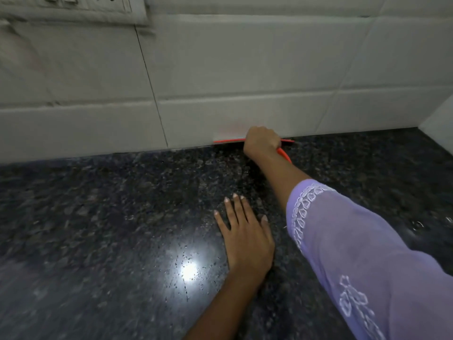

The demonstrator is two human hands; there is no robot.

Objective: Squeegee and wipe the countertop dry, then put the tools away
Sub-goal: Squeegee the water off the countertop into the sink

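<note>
My right hand point(262, 141) is closed around a red squeegee point(228, 140) at the back of the dark speckled granite countertop point(110, 217). Its blade lies along the line where the counter meets the white tiled wall, and the red handle sticks out below my fist. The blade's middle is hidden by my fingers. My left hand point(246, 238) lies flat on the counter nearer to me, palm down, fingers spread, holding nothing. A lilac embroidered sleeve covers my right forearm.
White wall tiles point(220, 69) rise behind the counter, with a switch plate point(73, 6) at the top left. A side wall point(438, 116) closes the corner at the right. A lamp's bright reflection point(188, 271) shines on the granite, and small droplets glint at the far right.
</note>
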